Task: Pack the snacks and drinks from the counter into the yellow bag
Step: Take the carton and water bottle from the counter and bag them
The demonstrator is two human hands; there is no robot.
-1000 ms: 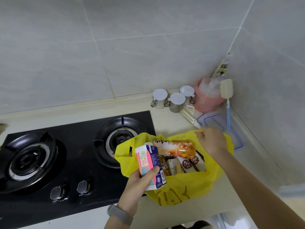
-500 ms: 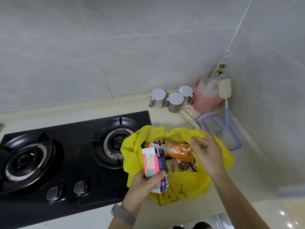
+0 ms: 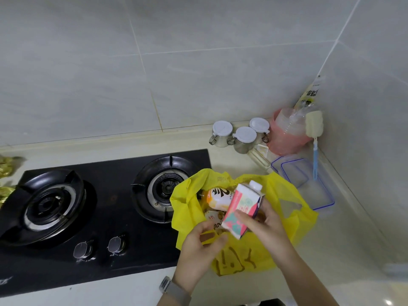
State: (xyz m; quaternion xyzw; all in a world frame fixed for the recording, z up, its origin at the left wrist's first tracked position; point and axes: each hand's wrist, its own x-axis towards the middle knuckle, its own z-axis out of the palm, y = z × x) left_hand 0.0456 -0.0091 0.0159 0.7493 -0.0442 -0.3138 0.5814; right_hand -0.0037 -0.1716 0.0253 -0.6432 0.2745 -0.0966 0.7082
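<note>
The yellow bag (image 3: 287, 195) stands open on the counter to the right of the hob. Inside it lie an orange drink bottle (image 3: 217, 198) and some snack packs (image 3: 213, 217). My right hand (image 3: 268, 228) grips a pink, teal and white drink carton (image 3: 241, 202) with a white cap. The carton is tilted over the bag's mouth, cap pointing away. My left hand (image 3: 197, 248) pinches the bag's near rim. The lower part of the bag's contents is hidden by the carton and my hands.
A black two-burner gas hob (image 3: 99, 208) fills the left. Three white-lidded jars (image 3: 239, 134), a pink container (image 3: 287, 133), a sponge brush (image 3: 314, 138) and clear blue-rimmed boxes (image 3: 309, 184) crowd the back right corner. Gold wrapping (image 3: 6, 168) shows at the left edge.
The carton went from my left hand to my right and now tilts over the bag's mouth. My left hand dropped to the bag's near rim.
</note>
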